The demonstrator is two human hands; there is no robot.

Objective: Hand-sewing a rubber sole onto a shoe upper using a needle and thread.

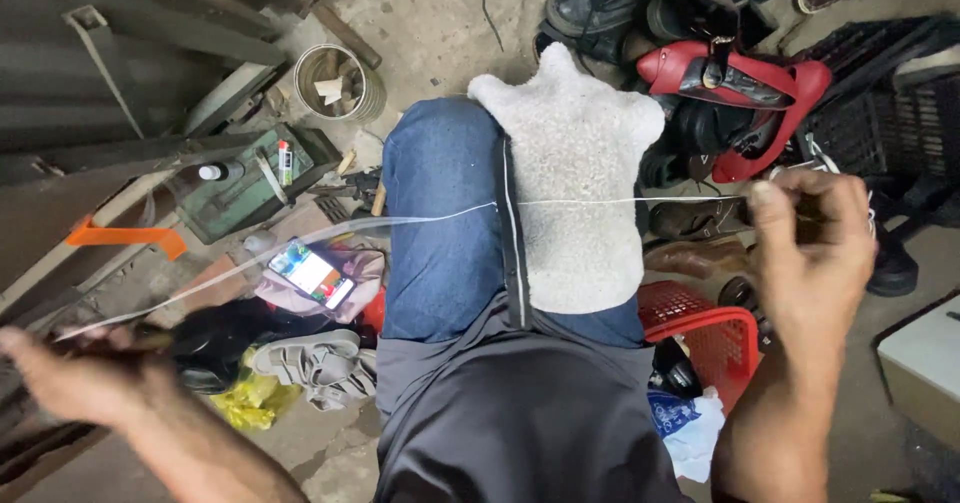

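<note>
- Thread [420, 216], pale and thin, runs taut across the head view from one hand to the other, passing over the person's lap.
- Left hand [70, 373], low at the left edge, is closed in a fist around the thread's end; it is blurred, so the fingers cannot be told apart.
- Right hand [815, 253], at the right, pinches the other end between thumb and fingertips, raised a little higher than the left.
- Grey cloth [575, 193] lies over the knee in blue jeans [440, 223], and the thread crosses it about midway.
- Dark strap [513, 253] runs down along the cloth's left edge, under the thread.
- Red basket [715, 338] stands on the floor just beside the right forearm.
- Red shoe [740, 88] sits among dark shoes beyond the knee.
- Phone [312, 275] with a lit screen lies on the floor left of the leg, near pale sandals [315, 363].
- Tin can [340, 81] and a green toolbox [255, 178] stand farther off to the left.
</note>
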